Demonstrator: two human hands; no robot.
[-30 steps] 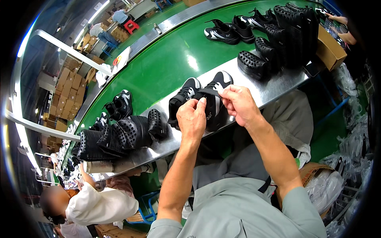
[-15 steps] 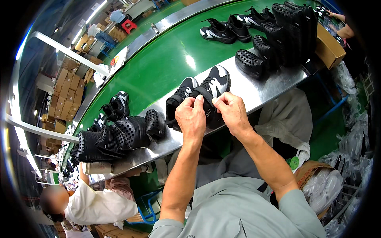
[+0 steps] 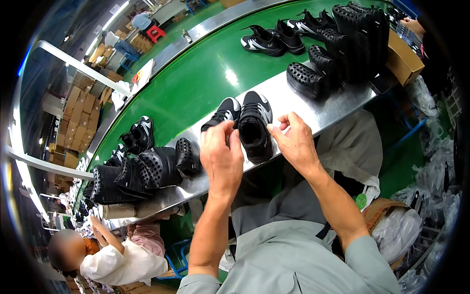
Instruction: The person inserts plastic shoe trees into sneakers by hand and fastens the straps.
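A black-and-white sneaker stands on the metal ledge in front of me, toe pointing away, its dark opening showing. Left of it sits a second matching sneaker, its heel hidden behind my left hand. The left thumb and forefinger are apart, slightly blurred; any touch on that shoe's heel cannot be made out. My right hand hovers just right of the first sneaker, fingers loosely bent, thumb apart from the forefinger, nothing between them.
Black perforated shoe forms stand in stacks at left and right on the ledge. More sneakers rest on the green belt. A cardboard box is at far right; a co-worker sits at lower left.
Both hands have let go of the right sneaker's upper, where they were pinching, and moved apart. That sneaker now points more directly away from me. The co-worker's arms have risen.
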